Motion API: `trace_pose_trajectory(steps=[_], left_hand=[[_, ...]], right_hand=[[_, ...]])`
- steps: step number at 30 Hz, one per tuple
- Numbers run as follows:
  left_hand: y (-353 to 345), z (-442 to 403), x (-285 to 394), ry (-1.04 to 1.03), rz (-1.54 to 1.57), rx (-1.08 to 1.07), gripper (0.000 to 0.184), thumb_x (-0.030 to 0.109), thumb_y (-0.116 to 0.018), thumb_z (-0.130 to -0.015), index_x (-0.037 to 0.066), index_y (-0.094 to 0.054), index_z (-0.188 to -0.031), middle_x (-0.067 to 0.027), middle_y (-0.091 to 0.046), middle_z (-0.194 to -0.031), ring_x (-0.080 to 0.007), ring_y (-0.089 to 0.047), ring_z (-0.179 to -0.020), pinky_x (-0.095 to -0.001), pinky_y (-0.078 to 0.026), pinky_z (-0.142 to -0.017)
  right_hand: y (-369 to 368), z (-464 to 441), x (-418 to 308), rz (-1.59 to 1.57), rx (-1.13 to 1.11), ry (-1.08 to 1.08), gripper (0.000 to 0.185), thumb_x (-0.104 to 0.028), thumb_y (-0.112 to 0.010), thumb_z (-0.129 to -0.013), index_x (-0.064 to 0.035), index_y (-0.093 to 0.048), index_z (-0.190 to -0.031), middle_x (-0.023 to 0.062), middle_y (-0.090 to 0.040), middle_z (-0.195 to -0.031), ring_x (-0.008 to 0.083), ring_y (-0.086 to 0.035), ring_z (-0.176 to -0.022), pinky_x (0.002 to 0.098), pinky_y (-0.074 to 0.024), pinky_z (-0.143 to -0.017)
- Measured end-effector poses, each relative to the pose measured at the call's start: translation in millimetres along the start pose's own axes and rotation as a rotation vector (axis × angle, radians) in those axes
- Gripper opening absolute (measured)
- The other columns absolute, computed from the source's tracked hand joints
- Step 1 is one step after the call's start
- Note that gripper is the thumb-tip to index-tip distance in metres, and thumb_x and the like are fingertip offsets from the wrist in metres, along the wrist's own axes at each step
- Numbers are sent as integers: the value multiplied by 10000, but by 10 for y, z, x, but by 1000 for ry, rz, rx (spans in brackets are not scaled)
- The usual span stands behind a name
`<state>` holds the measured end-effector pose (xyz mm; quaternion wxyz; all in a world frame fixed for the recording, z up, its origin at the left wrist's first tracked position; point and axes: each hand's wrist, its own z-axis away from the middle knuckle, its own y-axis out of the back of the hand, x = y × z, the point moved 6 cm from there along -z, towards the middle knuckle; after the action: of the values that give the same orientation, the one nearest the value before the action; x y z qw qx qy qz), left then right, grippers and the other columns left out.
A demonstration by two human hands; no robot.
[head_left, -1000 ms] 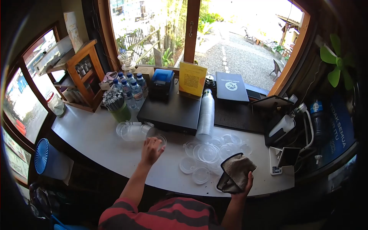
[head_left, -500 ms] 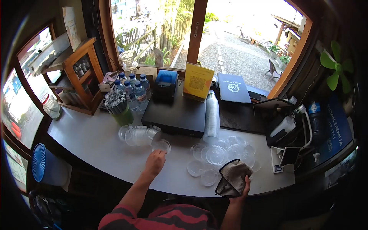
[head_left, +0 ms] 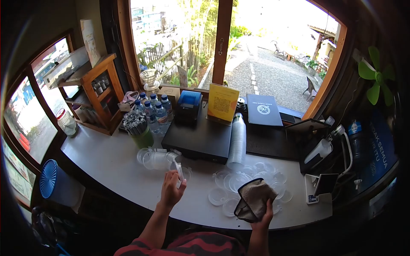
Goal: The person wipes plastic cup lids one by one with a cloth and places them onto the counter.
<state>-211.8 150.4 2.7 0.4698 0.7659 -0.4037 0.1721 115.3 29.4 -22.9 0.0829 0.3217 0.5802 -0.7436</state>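
My left hand (head_left: 171, 193) pinches a clear plastic lid (head_left: 180, 174), held nearly edge-on above the white counter. Just beyond it lies a row of nested clear lids (head_left: 157, 160) on its side, beside which another clear lid partly shows. In my right hand (head_left: 265, 218) is a folded grey-brown cloth (head_left: 258, 195) with dark edging. Loose clear lids (head_left: 239, 181) lie spread and overlapping around and behind the cloth, which hides some of them.
A long stack of clear cups (head_left: 237, 143) lies beside a black box (head_left: 196, 138). Water bottles (head_left: 160, 115) and a green holder of wrapped straws (head_left: 143, 137) stand at the back left. A card terminal (head_left: 319, 187) sits at the right on the counter (head_left: 106, 164).
My left hand has lifted the lid and turned it upright. My right hand has brought the cloth slightly left and changed its angle. The head view has shifted a little.
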Motion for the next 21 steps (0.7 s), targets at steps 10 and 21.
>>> trace_pose_trajectory(steps=[10,21], left_hand=[[-1429,687,1361,396,992,-336,240,233,-494,-1014,45,-521,-1161,-103,-565,-1162,-149,-553,-949,-283,-464,-824],[-1770,917,1638,786,1451,-297,361,268,-378,-1052,51,-435,-1335,-85,-563,-1192,-182,-597,-1057,-328,-507,-914]], right_hand=[[-637,102,-39,947,-339,472,433,-255,-438,-1019,33,-489,-1337,198,-459,-1400,304,-419,-1323,412,-261,-1122],[-188,-50,-304,1320,-626,711,412,-179,-571,-904,29,-556,-1259,238,-462,-1412,413,-395,-1350,509,-263,-1140]])
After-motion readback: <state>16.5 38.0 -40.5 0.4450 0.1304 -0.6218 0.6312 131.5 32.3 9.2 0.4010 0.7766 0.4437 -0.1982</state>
